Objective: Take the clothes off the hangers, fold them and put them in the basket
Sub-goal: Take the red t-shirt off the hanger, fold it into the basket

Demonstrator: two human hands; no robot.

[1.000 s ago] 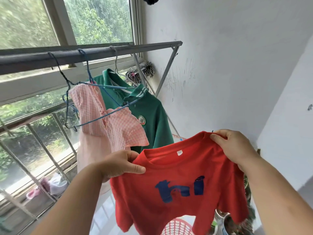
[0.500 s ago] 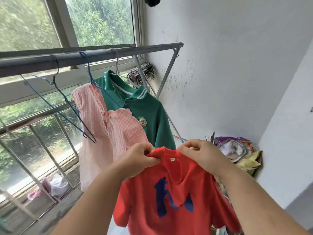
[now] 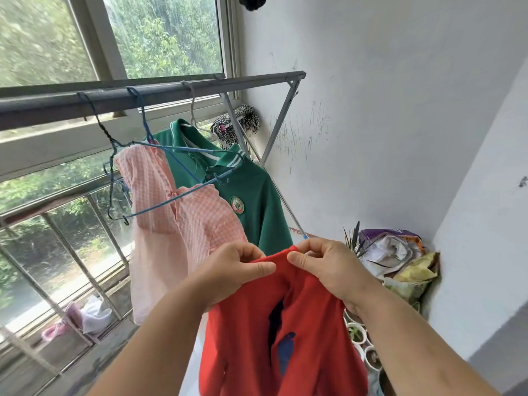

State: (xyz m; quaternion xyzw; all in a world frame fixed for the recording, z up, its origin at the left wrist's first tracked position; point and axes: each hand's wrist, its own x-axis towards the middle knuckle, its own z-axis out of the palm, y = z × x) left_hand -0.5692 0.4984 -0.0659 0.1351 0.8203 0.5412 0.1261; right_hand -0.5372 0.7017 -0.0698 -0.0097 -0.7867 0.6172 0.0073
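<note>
The red T-shirt (image 3: 285, 338) hangs doubled lengthwise in front of the person; left hand (image 3: 228, 270) and right hand (image 3: 328, 270) pinch its top edge with curled fingers, thumbs nearly meeting; a pink checked dress (image 3: 177, 224) and a green polo (image 3: 257, 195) hang from the rail (image 3: 143, 95); small white pots (image 3: 355, 332) by the wall hold green plants.

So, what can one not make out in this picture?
Head view:
basket: outside the frame
blue print on red T-shirt: hidden in its fold
hem of green polo: behind pink dress and left hand
badge lettering: too small
dark object: cut by top edge
</note>
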